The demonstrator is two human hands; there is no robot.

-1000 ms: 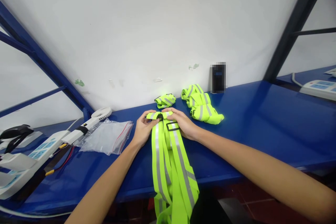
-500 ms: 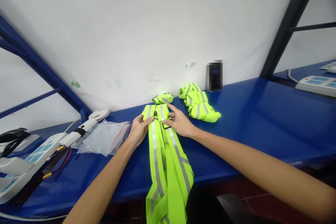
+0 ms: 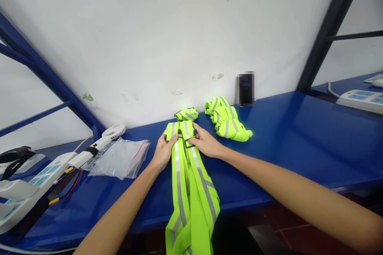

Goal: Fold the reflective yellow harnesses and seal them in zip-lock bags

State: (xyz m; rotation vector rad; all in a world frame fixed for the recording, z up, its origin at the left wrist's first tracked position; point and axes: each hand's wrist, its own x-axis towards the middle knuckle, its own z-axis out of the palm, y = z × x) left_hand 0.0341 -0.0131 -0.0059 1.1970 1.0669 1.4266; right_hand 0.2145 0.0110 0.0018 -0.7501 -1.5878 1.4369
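Note:
A neon-yellow reflective strap vest (image 3: 179,175) with grey stripes and black buckles lies over the blue table and hangs past its front edge. Its far end is folded over between my hands. My left hand (image 3: 163,149) grips the left side of that fold, thumb on top near a buckle. On the right side, my right hand (image 3: 206,141) pinches the fold beside a black buckle loop, its fingertips partly hidden. Just behind the fold rests a small rolled yellow strap bundle (image 3: 187,114). More rolled bundles (image 3: 227,119) sit in a row to the right.
Clear plastic bags (image 3: 119,158), a small white fan (image 3: 113,131) and a power strip (image 3: 48,173) with cables lie on the left. A pixelated dark object (image 3: 245,89) stands against the wall. Another power strip (image 3: 362,97) is far right, beyond the dark post (image 3: 332,28).
Both hands and the folded strap end have shifted slightly right and down in view. The grips on the strap remain.

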